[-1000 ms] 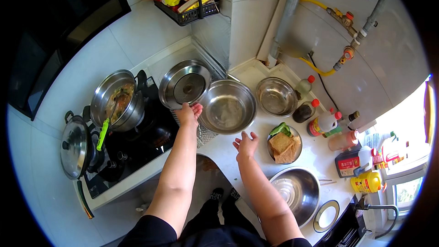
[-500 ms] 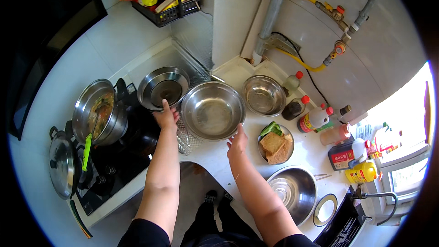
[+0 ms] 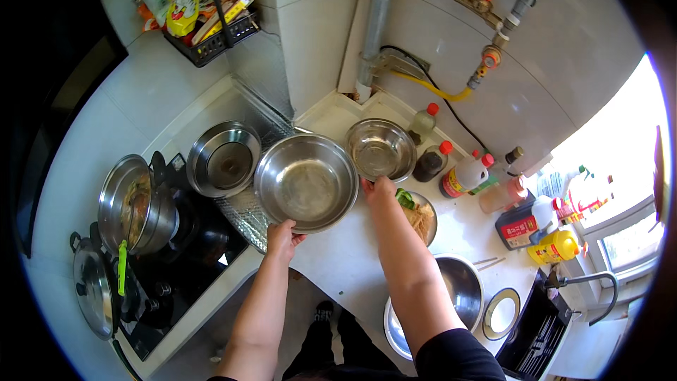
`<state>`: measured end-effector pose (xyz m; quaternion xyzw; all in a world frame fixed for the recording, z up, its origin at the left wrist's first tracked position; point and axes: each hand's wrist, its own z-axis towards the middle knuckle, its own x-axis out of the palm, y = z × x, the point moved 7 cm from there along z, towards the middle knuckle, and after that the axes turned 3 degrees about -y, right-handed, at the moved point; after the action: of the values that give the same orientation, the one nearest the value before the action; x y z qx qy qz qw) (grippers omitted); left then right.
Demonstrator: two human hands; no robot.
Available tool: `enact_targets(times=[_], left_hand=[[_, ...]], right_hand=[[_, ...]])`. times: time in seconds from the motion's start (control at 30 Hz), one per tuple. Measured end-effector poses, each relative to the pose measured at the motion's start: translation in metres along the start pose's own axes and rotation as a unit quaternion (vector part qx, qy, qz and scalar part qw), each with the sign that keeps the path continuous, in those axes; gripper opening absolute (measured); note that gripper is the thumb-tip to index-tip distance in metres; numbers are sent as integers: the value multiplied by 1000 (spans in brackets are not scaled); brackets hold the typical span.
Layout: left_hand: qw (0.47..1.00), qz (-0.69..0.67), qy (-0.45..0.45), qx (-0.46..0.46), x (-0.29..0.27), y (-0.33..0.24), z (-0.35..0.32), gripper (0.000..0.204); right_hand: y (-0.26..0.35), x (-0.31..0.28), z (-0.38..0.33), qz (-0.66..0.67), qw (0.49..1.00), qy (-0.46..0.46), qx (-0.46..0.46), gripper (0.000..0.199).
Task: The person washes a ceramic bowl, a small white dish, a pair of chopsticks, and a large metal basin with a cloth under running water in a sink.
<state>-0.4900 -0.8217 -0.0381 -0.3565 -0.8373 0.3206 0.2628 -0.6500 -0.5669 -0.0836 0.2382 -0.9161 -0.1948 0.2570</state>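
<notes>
Large steel bowl: a wide, shallow, empty mixing bowl of polished metal, in the middle of the scene over the white counter, between the stove on the left and the food plate on the right. Whether its base rests on the counter or is lifted just clear cannot be told.
Left hand: at the bowl's near rim, fingers curled up against the underside of the lip, grasping it.
Right hand: at the bowl's right rim, beside the smaller bowl; it touches the edge, but whether the fingers are closed on the lip cannot be told.
Handling: probably light for its width, thin-walled and stiff, not fragile; the smooth metal looks slippery, and it would likely ring or dent if knocked against its neighbours.
Where to hold: the rolled rim, at two opposite points, thumbs over the lip; a one-sided hold would likely let it tip.
Plate of food: just right of the right forearm, with green and tan pieces.
Gas stove: left, with a lidded pot on it.
Smaller steel bowl: just beyond, nearly touching the large one.
Bottles: far right, along the wall.
</notes>
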Motion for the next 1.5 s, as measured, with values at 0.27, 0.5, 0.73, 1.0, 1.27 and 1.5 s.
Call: enact_targets(times=[0.27, 0.5, 0.73, 1.0, 1.27, 1.5], left_hand=[[992, -50, 39, 106, 2, -26, -90, 7], [982, -10, 110, 151, 53, -29, -181, 8], [945, 104, 298, 81, 156, 58, -293, 20], [839, 267, 470, 61, 272, 272, -471, 50], [811, 372, 451, 40, 340, 470, -574, 52], [639, 491, 407, 431, 383, 522, -580, 65]], right_hand=[[54, 13, -118, -6, 989, 116, -92, 22], [151, -98, -234, 48, 977, 138, -157, 22], [231, -348, -302, 118, 966, 11, -230, 22], [287, -719, -359, -52, 867, -350, -350, 28], [345, -901, -343, -510, 589, -561, -282, 45], [391, -921, -303, -665, 406, -537, -324, 51]])
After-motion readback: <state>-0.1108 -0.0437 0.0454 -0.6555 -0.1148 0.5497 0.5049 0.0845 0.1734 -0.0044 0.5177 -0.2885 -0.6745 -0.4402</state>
